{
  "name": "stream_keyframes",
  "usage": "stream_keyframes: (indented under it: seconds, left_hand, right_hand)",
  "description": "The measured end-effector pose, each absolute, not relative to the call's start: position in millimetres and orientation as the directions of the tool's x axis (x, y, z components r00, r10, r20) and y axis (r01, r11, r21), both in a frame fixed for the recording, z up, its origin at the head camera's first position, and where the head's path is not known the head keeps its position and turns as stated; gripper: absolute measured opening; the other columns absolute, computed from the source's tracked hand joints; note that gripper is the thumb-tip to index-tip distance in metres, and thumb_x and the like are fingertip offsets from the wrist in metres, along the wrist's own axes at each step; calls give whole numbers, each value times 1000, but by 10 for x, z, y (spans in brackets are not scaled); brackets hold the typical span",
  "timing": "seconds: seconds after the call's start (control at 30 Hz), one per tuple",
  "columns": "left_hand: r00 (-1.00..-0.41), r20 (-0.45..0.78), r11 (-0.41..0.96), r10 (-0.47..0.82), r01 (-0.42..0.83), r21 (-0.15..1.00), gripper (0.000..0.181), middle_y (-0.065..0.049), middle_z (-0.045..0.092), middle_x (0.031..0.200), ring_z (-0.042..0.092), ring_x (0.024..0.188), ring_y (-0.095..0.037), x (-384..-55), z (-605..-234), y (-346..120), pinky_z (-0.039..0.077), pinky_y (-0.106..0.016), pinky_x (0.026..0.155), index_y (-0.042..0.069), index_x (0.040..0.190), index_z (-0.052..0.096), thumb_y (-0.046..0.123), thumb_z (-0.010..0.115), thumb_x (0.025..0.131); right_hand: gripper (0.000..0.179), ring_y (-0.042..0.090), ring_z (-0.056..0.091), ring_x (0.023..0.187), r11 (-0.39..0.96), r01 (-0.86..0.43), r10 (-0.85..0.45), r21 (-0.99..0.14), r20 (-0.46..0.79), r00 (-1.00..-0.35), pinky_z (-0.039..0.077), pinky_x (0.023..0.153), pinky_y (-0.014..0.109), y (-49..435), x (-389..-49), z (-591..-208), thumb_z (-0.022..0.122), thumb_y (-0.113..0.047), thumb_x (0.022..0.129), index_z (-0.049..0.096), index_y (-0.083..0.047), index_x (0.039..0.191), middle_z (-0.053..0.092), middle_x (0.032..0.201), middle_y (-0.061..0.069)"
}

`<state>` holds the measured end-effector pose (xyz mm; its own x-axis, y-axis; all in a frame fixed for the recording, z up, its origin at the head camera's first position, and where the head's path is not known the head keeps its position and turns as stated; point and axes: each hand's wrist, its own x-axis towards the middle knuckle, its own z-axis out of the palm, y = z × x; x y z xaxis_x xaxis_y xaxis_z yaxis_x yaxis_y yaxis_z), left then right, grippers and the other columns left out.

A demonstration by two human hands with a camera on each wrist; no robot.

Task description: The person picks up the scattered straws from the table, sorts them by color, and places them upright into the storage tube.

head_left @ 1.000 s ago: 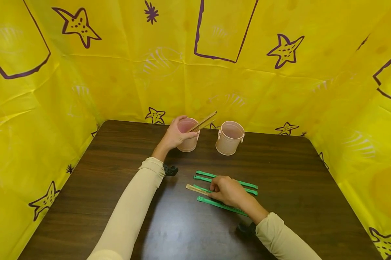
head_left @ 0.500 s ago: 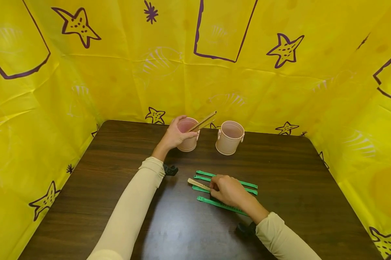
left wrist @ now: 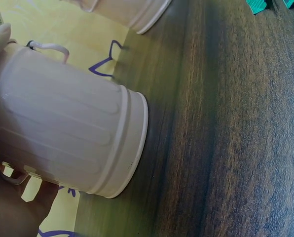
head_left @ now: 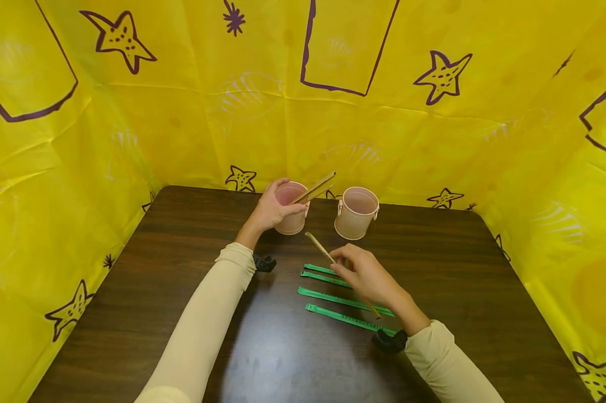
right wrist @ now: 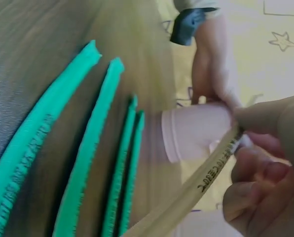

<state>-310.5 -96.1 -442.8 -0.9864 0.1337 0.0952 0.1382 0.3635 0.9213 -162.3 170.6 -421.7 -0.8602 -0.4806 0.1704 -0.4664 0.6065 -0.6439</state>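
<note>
Head view shows the person's left hand (head_left: 271,208) wrapped round the left pale pink ribbed metal bucket (head_left: 291,210) at the far side of the dark wood-grain counter (head_left: 182,313), fingers curled about its wall, apparently to steady it; a pair of bare wooden chopsticks (head_left: 316,188) already leans out of that bucket toward the right. The right hand (head_left: 368,275) has its grip pinched on another bare wooden chopstick pair (head_left: 319,246), lifted clear of the counter and slanting up toward the two buckets, its tip between them and the hand. The second pale pink bucket (head_left: 356,212) stands just right of the first, apart from it and seemingly empty. Four green paper chopstick sleeves (head_left: 333,299) lie side by side on the counter below the right hand, laid roughly parallel. From the right wrist, the thumb and fingers (right wrist: 265,173) close on the printed stick (right wrist: 206,180), with the sleeves (right wrist: 83,148) beneath. From the left wrist, the held bucket (left wrist: 68,133) fills the frame, its base flat on the counter. A yellow plastic sheet with purple stars (head_left: 433,112) walls in the counter on three sides.
</note>
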Motion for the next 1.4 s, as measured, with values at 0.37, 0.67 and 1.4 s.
stream_keyframes:
  seconds: [0.37, 0.67, 1.4]
  left_hand:
    - [-984, 106, 357, 140, 150, 922, 98, -11, 37, 158, 43, 141, -37, -3111, -4429, -971, 37, -57, 116, 17, 155, 38, 40, 91, 76]
    - [-985, 100, 358, 140, 144, 922, 97, -12, 37, 158, 44, 140, -37, -3105, -4430, -962, 38, -56, 116, 17, 155, 38, 39, 91, 76]
    - [-986, 96, 354, 139, 140, 925, 96, -12, 37, 158, 43, 141, -36, -3108, -4400, -954, 37, -54, 117, 18, 155, 38, 36, 91, 77]
  right_hand:
    - [12, 8, 47, 61, 400, -441, -226, -804, 380, -897, 41, 57, 22, 1681, -1763, -3972, 68, -13, 98, 64, -6, 107, 61, 86, 7]
    - [21, 6, 44, 52, 107, -459, 15, -882, 463, -886, 37, 47, 19, 1592, -1918, -3757, 63, -7, 101, 54, 8, 113, 58, 86, -4]
    - [19, 7, 48, 48, -185, -392, 152, -901, 367, -918, 43, 43, 20, 1184, -2362, -3817, 65, -6, 99, 57, -3, 116, 62, 91, -1]
